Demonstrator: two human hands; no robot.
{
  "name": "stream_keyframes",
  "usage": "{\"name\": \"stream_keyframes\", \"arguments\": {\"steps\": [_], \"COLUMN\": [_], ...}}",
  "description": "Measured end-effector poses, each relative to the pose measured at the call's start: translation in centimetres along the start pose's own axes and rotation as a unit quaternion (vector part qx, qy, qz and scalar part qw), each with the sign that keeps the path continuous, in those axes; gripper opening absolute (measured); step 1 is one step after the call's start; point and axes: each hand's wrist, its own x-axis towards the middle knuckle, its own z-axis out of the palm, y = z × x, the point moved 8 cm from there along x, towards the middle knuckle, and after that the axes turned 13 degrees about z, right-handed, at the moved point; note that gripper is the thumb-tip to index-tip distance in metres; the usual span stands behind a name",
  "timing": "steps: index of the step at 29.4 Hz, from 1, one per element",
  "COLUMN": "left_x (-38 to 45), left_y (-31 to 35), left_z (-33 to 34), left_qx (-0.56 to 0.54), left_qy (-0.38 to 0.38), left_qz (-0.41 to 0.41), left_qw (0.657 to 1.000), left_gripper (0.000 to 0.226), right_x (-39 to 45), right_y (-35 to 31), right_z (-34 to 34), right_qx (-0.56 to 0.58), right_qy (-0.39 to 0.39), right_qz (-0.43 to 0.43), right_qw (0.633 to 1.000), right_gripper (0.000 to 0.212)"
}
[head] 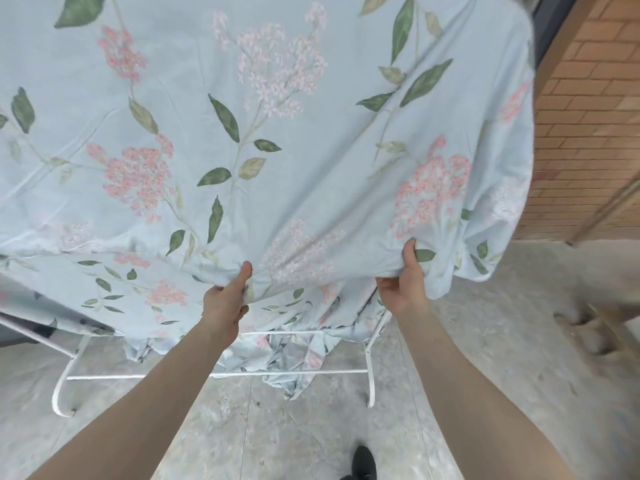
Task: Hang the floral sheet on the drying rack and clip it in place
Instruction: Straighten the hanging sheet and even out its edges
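The floral sheet, pale blue with pink blossoms and green leaves, is spread wide over the white wire drying rack and fills most of the view. My left hand pinches its near edge at the centre, thumb on top. To the right, my right hand grips the same edge, thumb on top and fingers beneath. Part of the sheet hangs bunched under the rack between the white legs. I see no clips.
A brick wall rises at the right. The floor is grey concrete. A black shoe shows at the bottom. A blurred brown shape lies on the floor at the right.
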Motion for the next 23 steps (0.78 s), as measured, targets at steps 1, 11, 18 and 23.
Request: {"name": "stream_keyframes", "arguments": {"steps": [1,11,18,23], "left_x": [0.2,3.0,4.0,4.8], "left_y": [0.1,-2.6,-4.8,-6.6], "left_z": [-0.1,-3.2,-4.6,-5.2], "left_qx": [-0.017,-0.002,0.063,0.091], "left_qy": [0.003,0.039,0.044,0.062], "left_qz": [0.005,-0.001,-0.019,-0.032], "left_qw": [1.000,0.999,0.997,0.993], "left_gripper": [0.032,0.037,0.039,0.030], "right_x": [-0.2,0.5,2.4,4.6], "right_y": [0.3,0.3,2.5,3.1], "right_z": [-0.9,-9.9,-13.0,-15.0], "right_qx": [0.012,-0.075,-0.134,-0.196], "right_qy": [0.013,0.229,0.271,0.308], "right_qz": [-0.004,-0.037,-0.023,-0.004], "right_qw": [1.000,0.970,0.953,0.931], "right_gripper": [0.034,0.031,0.033,0.034]}}
